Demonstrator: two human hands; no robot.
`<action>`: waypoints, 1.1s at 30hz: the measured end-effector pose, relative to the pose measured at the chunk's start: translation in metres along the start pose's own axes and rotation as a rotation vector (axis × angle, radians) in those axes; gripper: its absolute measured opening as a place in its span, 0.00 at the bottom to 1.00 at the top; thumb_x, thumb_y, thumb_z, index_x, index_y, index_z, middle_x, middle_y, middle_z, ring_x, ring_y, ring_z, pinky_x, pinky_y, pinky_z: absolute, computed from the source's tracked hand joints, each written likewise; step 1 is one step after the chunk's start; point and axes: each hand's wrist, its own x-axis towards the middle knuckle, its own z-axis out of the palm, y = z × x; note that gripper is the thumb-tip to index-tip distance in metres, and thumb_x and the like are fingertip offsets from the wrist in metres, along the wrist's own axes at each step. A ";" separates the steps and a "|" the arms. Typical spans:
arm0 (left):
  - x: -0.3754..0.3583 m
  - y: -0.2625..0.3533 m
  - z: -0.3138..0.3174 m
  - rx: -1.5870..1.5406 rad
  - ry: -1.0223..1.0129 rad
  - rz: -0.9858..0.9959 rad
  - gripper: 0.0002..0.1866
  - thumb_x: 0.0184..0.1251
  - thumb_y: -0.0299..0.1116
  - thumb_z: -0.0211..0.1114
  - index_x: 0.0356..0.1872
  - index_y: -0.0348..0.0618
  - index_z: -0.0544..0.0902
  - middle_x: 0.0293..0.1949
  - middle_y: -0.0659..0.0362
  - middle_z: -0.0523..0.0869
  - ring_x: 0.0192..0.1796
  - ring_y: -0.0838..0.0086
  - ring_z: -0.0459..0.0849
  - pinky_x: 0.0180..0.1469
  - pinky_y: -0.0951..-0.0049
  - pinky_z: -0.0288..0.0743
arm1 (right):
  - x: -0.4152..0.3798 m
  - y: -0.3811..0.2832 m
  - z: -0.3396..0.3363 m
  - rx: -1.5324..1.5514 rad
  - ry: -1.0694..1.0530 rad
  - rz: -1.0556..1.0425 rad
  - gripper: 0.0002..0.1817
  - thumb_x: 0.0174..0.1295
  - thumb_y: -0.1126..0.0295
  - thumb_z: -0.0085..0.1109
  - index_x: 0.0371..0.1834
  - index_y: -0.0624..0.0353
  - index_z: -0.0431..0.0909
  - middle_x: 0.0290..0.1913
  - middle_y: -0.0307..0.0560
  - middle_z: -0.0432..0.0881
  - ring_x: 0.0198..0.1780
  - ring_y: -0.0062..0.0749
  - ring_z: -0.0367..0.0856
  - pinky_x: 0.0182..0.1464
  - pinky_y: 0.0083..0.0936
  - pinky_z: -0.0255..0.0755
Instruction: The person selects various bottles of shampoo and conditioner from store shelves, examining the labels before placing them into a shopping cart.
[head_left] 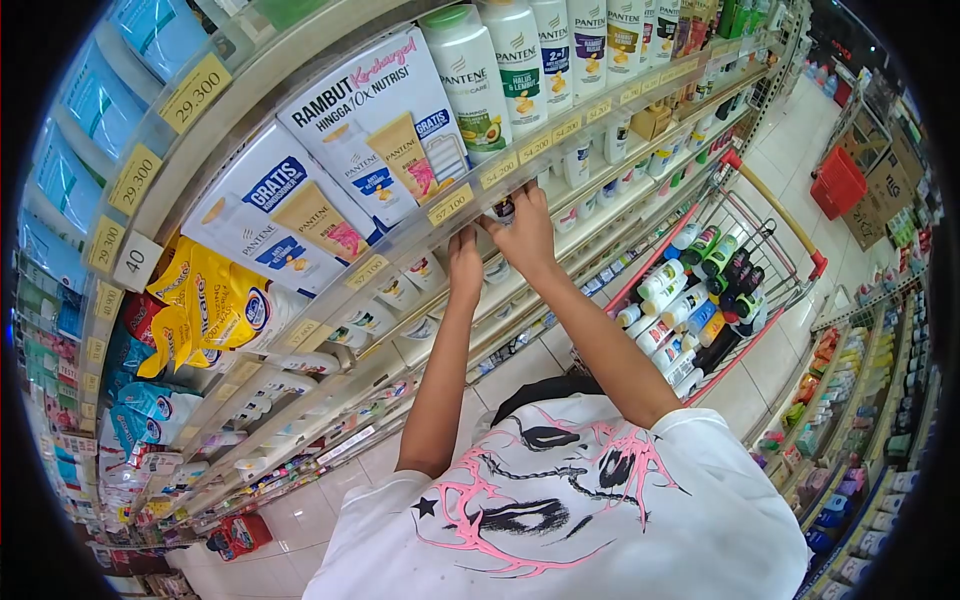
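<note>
Both of my hands reach into the shelf level just below the top row of Pantene products. My right hand (524, 236) is closed around a small bottle with a dark label (502, 210), its thumb on the near side and its fingers on the far side. Close beside it on the left is my left hand (465, 262), raised to the same shelf, its fingertips partly hidden behind the price rail (450, 206). White bottles (397, 290) stand on this lower level to the left of my hands. A white Pantene bottle (577, 165) stands to the right.
Above my hands are Pantene gift boxes (375, 125) and shampoo bottles (522, 75). Yellow pouches (215, 310) hang over the shelf at left. A red-framed shopping cart (705, 290) full of bottles stands to my right. Farther off are a red basket (838, 182) and cardboard boxes (885, 185).
</note>
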 end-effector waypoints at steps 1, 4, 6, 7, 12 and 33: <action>0.011 -0.011 -0.005 -0.009 -0.027 -0.018 0.29 0.78 0.47 0.49 0.68 0.34 0.66 0.67 0.50 0.70 0.69 0.66 0.69 0.73 0.67 0.57 | 0.001 -0.004 -0.002 0.014 -0.033 0.028 0.34 0.47 0.65 0.72 0.57 0.69 0.71 0.55 0.62 0.72 0.57 0.57 0.69 0.61 0.43 0.66; 0.011 -0.010 -0.001 -0.045 -0.049 -0.096 0.26 0.78 0.45 0.49 0.66 0.35 0.68 0.64 0.53 0.73 0.67 0.68 0.70 0.72 0.67 0.60 | 0.003 -0.009 -0.004 0.042 -0.071 0.064 0.34 0.47 0.66 0.72 0.58 0.69 0.71 0.56 0.64 0.72 0.57 0.59 0.69 0.61 0.44 0.66; 0.008 -0.009 0.001 -0.070 -0.044 -0.154 0.25 0.78 0.44 0.49 0.65 0.36 0.68 0.62 0.54 0.74 0.66 0.68 0.71 0.71 0.68 0.61 | 0.003 -0.007 0.000 0.059 -0.072 0.072 0.34 0.48 0.66 0.72 0.58 0.69 0.71 0.56 0.65 0.71 0.57 0.60 0.69 0.62 0.44 0.65; 0.008 -0.007 0.001 -0.136 -0.046 -0.157 0.23 0.77 0.43 0.48 0.64 0.37 0.69 0.60 0.54 0.75 0.65 0.69 0.72 0.70 0.67 0.62 | 0.004 -0.005 0.003 0.069 -0.051 0.050 0.33 0.48 0.67 0.71 0.58 0.69 0.71 0.56 0.65 0.71 0.57 0.61 0.69 0.62 0.44 0.65; 0.015 -0.007 0.000 -0.262 -0.096 -0.146 0.21 0.77 0.41 0.49 0.62 0.38 0.70 0.56 0.57 0.77 0.60 0.70 0.74 0.68 0.66 0.64 | 0.006 -0.004 0.011 0.136 -0.035 0.020 0.31 0.49 0.69 0.69 0.57 0.71 0.70 0.57 0.67 0.70 0.59 0.63 0.68 0.62 0.44 0.65; 0.042 -0.001 0.019 -0.185 -0.057 -0.087 0.16 0.75 0.39 0.57 0.57 0.42 0.75 0.50 0.62 0.78 0.49 0.75 0.74 0.52 0.72 0.69 | -0.023 0.027 0.016 0.142 0.088 0.028 0.36 0.46 0.72 0.73 0.58 0.71 0.65 0.53 0.63 0.70 0.58 0.58 0.69 0.60 0.40 0.66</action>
